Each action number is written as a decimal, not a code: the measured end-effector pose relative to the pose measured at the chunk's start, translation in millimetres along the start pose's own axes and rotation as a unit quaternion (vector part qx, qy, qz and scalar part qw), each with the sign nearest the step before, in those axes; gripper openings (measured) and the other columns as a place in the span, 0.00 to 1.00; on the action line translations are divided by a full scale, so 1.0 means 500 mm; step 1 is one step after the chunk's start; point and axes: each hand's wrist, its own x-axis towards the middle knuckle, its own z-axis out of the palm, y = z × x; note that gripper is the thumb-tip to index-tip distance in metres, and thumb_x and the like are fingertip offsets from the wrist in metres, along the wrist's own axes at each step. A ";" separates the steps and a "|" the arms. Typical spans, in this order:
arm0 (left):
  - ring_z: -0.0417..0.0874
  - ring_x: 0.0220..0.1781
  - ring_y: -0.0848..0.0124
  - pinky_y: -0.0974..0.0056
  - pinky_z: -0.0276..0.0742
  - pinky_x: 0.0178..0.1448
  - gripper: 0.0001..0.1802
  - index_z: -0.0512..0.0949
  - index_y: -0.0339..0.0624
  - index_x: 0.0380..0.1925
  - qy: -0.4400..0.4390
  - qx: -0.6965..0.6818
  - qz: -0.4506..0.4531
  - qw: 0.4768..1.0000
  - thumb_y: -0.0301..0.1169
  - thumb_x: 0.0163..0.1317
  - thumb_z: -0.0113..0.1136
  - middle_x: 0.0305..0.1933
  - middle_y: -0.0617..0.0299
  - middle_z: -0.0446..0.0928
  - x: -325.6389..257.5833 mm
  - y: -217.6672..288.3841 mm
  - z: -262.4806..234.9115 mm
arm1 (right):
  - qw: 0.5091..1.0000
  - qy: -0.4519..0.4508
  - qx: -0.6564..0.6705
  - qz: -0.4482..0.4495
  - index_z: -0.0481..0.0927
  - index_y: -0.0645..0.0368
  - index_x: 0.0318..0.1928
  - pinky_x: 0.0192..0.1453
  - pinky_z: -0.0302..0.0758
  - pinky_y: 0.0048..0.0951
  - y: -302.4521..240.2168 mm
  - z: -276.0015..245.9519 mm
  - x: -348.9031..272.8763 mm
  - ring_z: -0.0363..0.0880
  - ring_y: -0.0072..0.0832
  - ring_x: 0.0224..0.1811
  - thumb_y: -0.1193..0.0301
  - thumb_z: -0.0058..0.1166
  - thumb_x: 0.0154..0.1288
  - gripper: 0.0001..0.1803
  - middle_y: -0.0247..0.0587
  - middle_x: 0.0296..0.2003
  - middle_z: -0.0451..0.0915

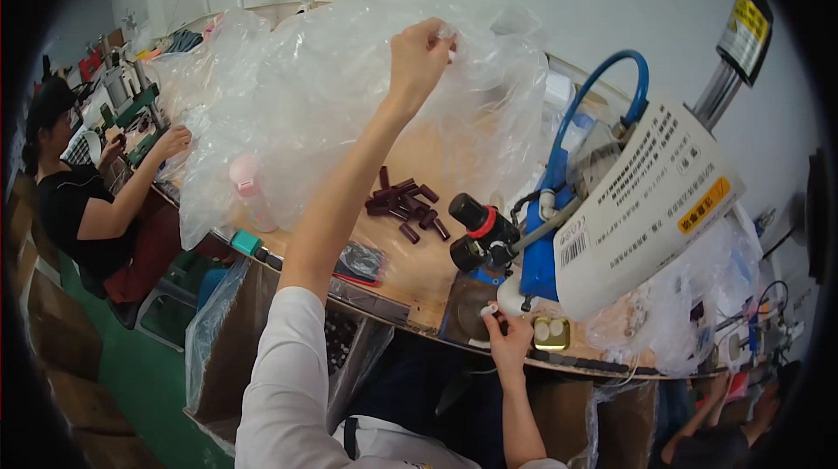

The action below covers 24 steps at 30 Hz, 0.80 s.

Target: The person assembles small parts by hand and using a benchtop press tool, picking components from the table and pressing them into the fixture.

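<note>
My left hand [421, 54] is raised high over the wooden table [410, 281] and grips the top of a large clear plastic bag [297, 93], which hangs crumpled above the tabletop. Below it lies a small pile of several dark maroon cylinders [406, 203]. My right hand [506, 338] sits at the table's front edge with its fingertips pinched on a small white part [489, 310], next to a brown round pad [467, 307]. A black knob with a red ring [478, 229] stands just above that hand.
A white labelled machine cover [646, 207] with a blue hose [594, 89] fills the right. A pink bottle [249, 191] and a black packet [358, 261] lie on the left of the table. One person [78, 198] sits far left; another person's arm [711, 412] shows at lower right.
</note>
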 end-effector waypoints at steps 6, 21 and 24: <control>0.85 0.54 0.53 0.55 0.79 0.52 0.22 0.74 0.36 0.61 0.029 -0.022 0.090 0.995 0.28 0.68 0.60 0.52 0.45 0.82 -0.143 0.002 0.018 | 0.984 0.151 0.041 0.087 0.84 0.65 0.43 0.43 0.77 0.33 0.140 -0.160 0.015 0.80 0.26 0.45 0.71 0.63 0.63 0.11 0.42 0.41 0.85; 0.63 0.73 0.44 0.21 0.59 0.62 0.30 0.73 0.51 0.63 -0.381 0.354 0.140 0.843 0.43 0.61 0.63 0.69 0.44 0.65 -0.649 -0.183 -0.006 | 0.945 0.071 -0.309 0.075 0.82 0.65 0.50 0.59 0.73 0.46 0.290 -0.411 0.008 0.76 0.53 0.53 0.80 0.55 0.61 0.15 0.55 0.49 0.81; 0.63 0.72 0.45 0.26 0.60 0.65 0.32 0.72 0.48 0.64 -0.364 0.308 0.125 0.870 0.42 0.60 0.65 0.68 0.46 0.66 -0.673 -0.130 -0.033 | 0.942 0.119 -0.307 0.068 0.81 0.64 0.52 0.63 0.72 0.45 0.309 -0.412 -0.003 0.75 0.53 0.57 0.79 0.56 0.61 0.17 0.58 0.52 0.79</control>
